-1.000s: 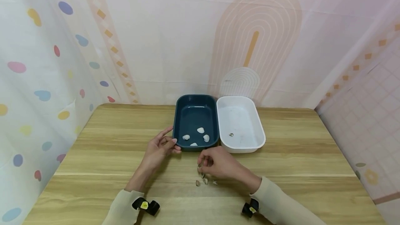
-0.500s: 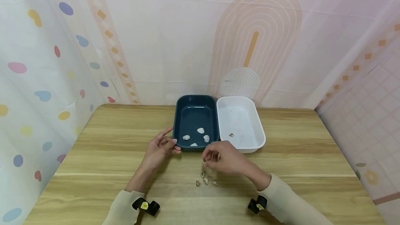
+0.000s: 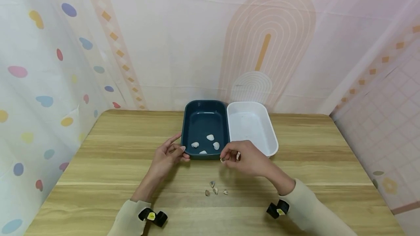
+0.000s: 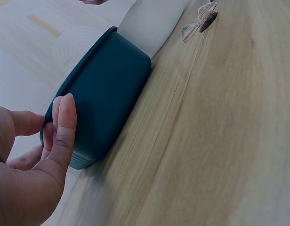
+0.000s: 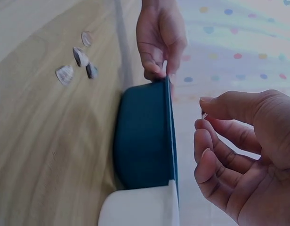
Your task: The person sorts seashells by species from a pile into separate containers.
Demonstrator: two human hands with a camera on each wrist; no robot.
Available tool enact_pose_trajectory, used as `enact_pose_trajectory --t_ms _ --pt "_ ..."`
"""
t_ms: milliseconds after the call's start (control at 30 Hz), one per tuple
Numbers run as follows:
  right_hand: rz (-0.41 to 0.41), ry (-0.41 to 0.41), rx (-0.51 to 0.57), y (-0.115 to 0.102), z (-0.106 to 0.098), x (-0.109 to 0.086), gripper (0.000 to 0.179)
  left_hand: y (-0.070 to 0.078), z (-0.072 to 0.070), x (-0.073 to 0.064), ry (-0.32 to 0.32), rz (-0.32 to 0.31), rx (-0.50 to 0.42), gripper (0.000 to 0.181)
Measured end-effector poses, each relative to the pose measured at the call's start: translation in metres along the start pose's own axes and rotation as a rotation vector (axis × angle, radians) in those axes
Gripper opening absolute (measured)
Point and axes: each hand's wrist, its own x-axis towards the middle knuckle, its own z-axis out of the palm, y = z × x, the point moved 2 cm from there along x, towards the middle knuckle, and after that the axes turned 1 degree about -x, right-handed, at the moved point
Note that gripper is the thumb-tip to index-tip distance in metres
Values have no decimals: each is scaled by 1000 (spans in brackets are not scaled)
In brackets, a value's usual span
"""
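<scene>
My left hand (image 3: 167,157) pinches the near left corner of a dark teal tray (image 3: 205,121), thumb on the rim and fingers against the outer wall. Several white seashells (image 3: 210,137) lie at the tray's near end. Between thumb and index finger, my right hand (image 3: 247,157) holds a small seashell (image 5: 204,114), mostly covered by the fingertips. This hand is raised over the near edges of both trays, by the white tray's (image 3: 247,123) left corner, and hides part of that tray's inside. Several small patterned seashells (image 3: 215,191) lie loose on the table in front.
The two trays stand side by side at the back of the wooden table (image 3: 131,130). Right behind them hangs a patterned curtain (image 3: 183,46). A black camera (image 3: 160,218) is strapped to each wrist.
My right hand has lifted the small seashell from near the loose ones and carried it up and right toward the white tray. The left hand has stayed on the teal tray.
</scene>
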Motion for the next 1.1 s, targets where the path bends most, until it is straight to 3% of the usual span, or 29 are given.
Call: enact_pose_trajectory --t_ms 667,1100 --pt "69 94 -60 20 -43 3 9 3 2 -3 -2 -12 -16 58" --pt "192 105 -102 43 -65 2 6 2 1 -2 0 -5 -11 59"
